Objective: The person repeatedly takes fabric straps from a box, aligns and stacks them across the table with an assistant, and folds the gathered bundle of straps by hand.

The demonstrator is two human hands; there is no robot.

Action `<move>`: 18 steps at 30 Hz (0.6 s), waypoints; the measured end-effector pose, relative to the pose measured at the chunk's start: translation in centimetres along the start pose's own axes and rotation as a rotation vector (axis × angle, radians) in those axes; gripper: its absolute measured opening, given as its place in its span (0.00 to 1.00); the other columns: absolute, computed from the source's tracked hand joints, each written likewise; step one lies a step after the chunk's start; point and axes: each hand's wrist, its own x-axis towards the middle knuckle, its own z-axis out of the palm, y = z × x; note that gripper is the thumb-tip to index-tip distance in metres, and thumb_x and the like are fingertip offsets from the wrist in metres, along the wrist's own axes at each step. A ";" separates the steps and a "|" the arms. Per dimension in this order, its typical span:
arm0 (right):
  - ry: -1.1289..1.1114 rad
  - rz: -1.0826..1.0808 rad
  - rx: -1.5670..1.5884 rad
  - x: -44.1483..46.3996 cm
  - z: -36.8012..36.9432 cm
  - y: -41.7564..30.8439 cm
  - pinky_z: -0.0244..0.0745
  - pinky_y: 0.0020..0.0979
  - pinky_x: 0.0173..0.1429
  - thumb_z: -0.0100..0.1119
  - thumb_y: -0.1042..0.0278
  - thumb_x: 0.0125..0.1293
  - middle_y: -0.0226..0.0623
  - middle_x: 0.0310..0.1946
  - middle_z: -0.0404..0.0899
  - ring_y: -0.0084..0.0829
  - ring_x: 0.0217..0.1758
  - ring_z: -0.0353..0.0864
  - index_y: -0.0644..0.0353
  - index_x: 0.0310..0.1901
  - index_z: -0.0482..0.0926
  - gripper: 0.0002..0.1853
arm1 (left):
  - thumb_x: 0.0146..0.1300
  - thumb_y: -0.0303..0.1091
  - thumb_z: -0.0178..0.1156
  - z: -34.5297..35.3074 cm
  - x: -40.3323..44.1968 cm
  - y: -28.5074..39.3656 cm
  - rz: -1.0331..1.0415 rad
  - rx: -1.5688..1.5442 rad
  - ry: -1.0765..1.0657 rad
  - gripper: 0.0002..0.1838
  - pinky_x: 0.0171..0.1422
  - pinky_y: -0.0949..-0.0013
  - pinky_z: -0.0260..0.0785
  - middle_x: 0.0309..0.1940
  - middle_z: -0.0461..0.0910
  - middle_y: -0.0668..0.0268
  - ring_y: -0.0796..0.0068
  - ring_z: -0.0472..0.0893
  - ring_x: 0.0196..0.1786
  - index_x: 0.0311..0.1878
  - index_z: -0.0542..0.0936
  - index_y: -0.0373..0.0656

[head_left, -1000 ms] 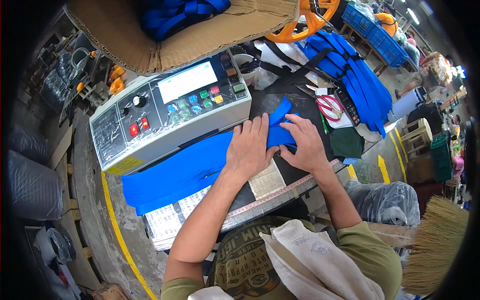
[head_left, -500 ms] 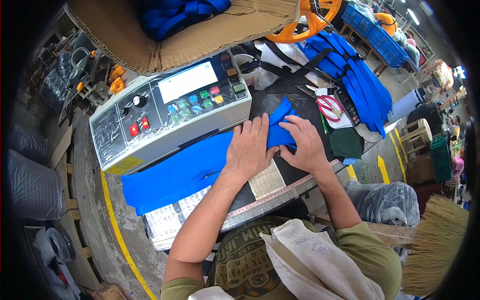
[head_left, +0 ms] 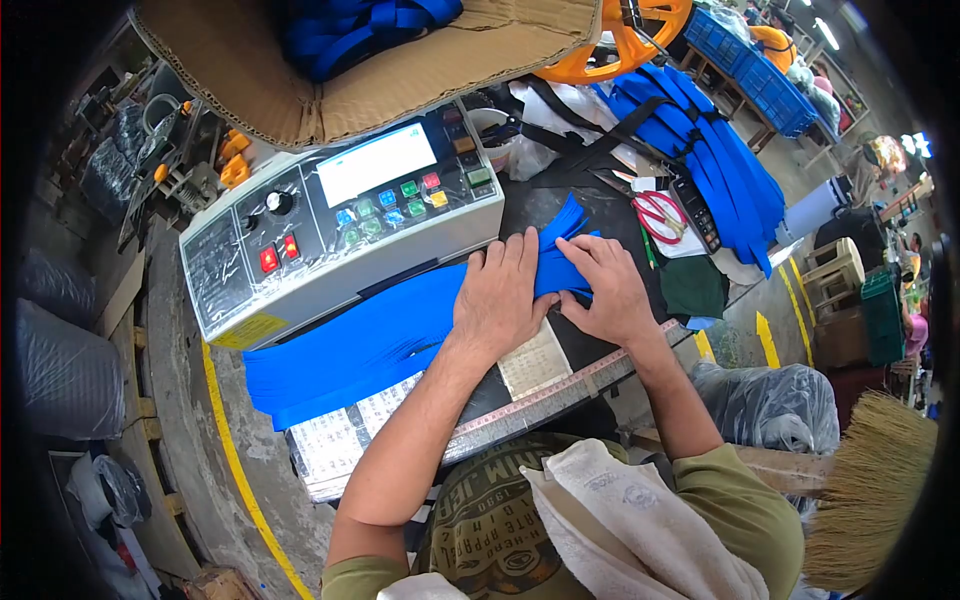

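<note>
A bundle of long blue webbing straps [head_left: 350, 335] lies across the table in front of the control box. My left hand [head_left: 500, 297] rests flat on top of the bundle, fingers stretched out and pointing away from me. Close beside it, my right hand [head_left: 610, 287] grips the straps near their right end, thumb below and fingers over the top. Past the hands, the loose strap ends [head_left: 568, 222] fan out, some slanting up and away. The undersides of the straps within my right hand are hidden.
The control box [head_left: 340, 225] with lit screen and buttons stands behind the straps. A cardboard box [head_left: 430, 75] holding blue webbing overhangs it. Red-handled scissors [head_left: 660, 215], a calculator [head_left: 697, 213] and more blue straps [head_left: 720, 170] lie right. A measuring tape [head_left: 560, 383] runs along the front edge.
The fingers of my right hand have shifted slightly left over the strap ends. My left hand and the bundle have hardly moved.
</note>
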 end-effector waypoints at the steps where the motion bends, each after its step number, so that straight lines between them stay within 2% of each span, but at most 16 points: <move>1: 0.020 -0.010 0.009 0.0 0.0 0.0 0.77 0.46 0.67 0.79 0.66 0.58 0.42 0.62 0.83 0.48 0.62 0.82 0.57 0.76 0.82 0.41 | 0.69 0.55 0.78 0.0 0.0 0.0 0.001 -0.002 0.003 0.52 0.69 0.51 0.73 0.66 0.81 0.52 0.54 0.80 0.64 0.84 0.71 0.28; 6: 0.034 0.000 0.036 0.1 -0.1 -0.1 0.77 0.47 0.67 0.78 0.65 0.58 0.43 0.62 0.82 0.48 0.62 0.82 0.57 0.77 0.81 0.41 | 0.69 0.55 0.78 -0.1 0.0 0.1 -0.004 0.000 -0.006 0.52 0.69 0.51 0.73 0.66 0.80 0.52 0.54 0.80 0.64 0.84 0.71 0.28; 9: -0.073 0.043 -0.024 0.3 -0.6 -0.5 0.78 0.47 0.68 0.78 0.65 0.59 0.44 0.65 0.83 0.49 0.64 0.83 0.57 0.78 0.81 0.41 | 0.69 0.54 0.78 -0.1 0.0 0.0 -0.003 0.004 -0.004 0.52 0.69 0.51 0.73 0.66 0.80 0.52 0.55 0.80 0.64 0.84 0.71 0.28; 18: -0.022 -0.004 -0.025 0.0 -0.1 -0.1 0.78 0.47 0.68 0.78 0.66 0.59 0.45 0.68 0.83 0.50 0.65 0.83 0.57 0.78 0.81 0.42 | 0.69 0.54 0.78 -0.1 0.1 0.0 -0.010 -0.015 -0.012 0.52 0.69 0.51 0.73 0.65 0.80 0.52 0.54 0.80 0.64 0.84 0.70 0.27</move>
